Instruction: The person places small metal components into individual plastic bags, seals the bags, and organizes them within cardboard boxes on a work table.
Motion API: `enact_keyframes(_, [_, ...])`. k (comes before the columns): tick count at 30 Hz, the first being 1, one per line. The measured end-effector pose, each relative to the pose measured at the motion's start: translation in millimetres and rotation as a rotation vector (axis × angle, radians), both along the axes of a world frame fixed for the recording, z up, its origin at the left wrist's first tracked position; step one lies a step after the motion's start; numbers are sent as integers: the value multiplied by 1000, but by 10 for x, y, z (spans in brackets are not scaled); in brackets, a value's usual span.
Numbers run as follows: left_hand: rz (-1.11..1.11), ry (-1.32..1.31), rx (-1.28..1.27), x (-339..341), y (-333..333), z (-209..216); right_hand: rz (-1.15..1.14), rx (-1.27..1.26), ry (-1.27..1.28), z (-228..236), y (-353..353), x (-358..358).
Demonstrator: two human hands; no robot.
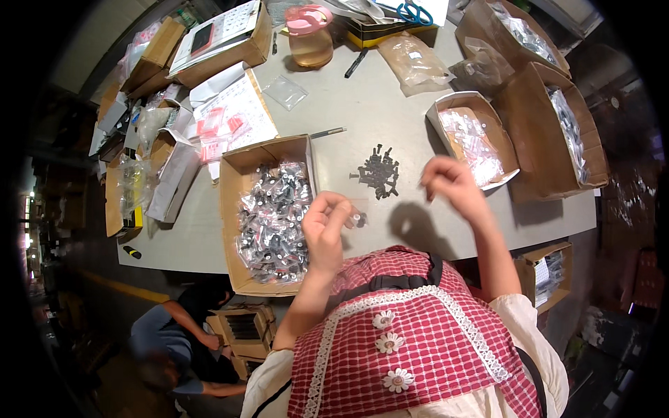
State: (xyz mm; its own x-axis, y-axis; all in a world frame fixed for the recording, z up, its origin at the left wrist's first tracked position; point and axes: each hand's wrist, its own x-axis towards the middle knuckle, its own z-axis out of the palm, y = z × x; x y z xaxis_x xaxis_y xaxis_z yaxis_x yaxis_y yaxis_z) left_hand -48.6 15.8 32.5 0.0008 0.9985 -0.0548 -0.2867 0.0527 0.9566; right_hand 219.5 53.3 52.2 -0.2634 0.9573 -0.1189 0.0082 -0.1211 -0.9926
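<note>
My left hand [325,224] is closed, thumb against fingers, pinching a small clear plastic bag [359,219] with something dark inside. Ahead of that bag, a loose pile of black screw-like parts [377,172] lies on the grey table. To the right of the pile my right hand [453,184] hangs over the table with bent fingers. Motion smears those fingertips, and I cannot make out anything between them. Beside my left hand is an open cardboard box [265,151] heaped with small filled bags [273,221] of dark parts.
A shallow carton [500,124] of clear bags stands beyond my right hand, with a larger cardboard box [536,132] at its right. Further back are a pink-lidded jar [310,45], a black marker [356,63] and blue-handled scissors [414,13]. A person [174,341] crouches at lower left.
</note>
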Motion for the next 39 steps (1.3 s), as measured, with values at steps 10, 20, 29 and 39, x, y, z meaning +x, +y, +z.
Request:
enact_keyframes(10, [355,28,68,-367,70,115,-354,-35,-1301,-846,454,1399])
enact_keyframes(20, [320,368,250,-316,59,189,-654,188,-227,-1027,332,1483])
enact_keyframes(29, [-41,639,268,183,134,217,-797,287,41,-607,133,938])
enact_keyframes(39, [-347,250,-35,511,-15,-123,-380,-47,457,-274,-407,-403])
